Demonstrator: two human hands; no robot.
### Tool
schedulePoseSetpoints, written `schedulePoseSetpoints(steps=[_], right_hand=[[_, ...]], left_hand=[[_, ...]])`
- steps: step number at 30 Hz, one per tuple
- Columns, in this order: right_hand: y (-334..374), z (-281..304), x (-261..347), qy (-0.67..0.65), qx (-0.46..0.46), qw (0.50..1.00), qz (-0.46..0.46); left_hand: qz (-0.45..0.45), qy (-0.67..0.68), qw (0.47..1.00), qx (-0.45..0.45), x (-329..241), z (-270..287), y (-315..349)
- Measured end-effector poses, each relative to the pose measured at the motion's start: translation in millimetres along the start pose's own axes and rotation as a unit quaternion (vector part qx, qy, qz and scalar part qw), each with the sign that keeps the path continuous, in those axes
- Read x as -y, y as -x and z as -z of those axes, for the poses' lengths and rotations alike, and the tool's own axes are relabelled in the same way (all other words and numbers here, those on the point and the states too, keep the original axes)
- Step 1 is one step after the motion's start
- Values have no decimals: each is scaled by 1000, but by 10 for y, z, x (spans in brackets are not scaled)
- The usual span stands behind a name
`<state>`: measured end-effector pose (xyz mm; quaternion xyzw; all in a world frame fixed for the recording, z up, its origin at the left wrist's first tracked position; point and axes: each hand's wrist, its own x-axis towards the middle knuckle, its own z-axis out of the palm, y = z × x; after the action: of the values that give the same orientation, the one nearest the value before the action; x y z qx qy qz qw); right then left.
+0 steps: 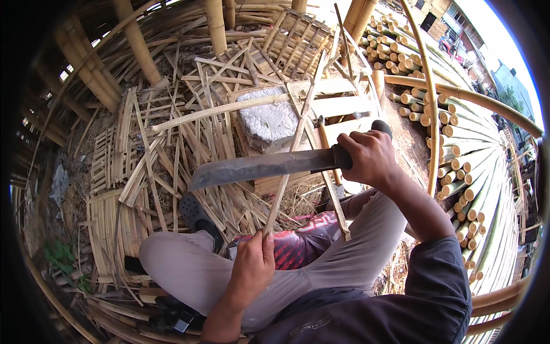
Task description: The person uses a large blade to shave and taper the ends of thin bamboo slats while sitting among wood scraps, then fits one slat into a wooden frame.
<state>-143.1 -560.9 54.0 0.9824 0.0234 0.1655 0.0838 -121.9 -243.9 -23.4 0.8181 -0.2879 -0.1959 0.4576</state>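
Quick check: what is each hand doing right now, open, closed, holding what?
Left hand: closed on the lower end of a thin pale bamboo strip.
Right hand: closed around the dark handle of a long grey-bladed machete.

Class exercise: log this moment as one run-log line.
left hand: holds bamboo strip upright | right hand: grips machete, blade across strip | seated, bamboo scraps around | stacked poles at right

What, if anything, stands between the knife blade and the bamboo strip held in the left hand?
Nothing visible. The blade in the right hand crosses directly over the bamboo strip, whose lower end the left hand pinches.
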Motion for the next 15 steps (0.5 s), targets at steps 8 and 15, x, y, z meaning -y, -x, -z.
schedulePoseSetpoints(steps=[8,15], right_hand=[[-280,36,-336,28,-108,988,-110],[-296,12,-698,25,-115,976,-185]], left_hand=[[-53,10,997,-47,-63,-39,-78],[-61,44,997,20,-111,-43,1]])
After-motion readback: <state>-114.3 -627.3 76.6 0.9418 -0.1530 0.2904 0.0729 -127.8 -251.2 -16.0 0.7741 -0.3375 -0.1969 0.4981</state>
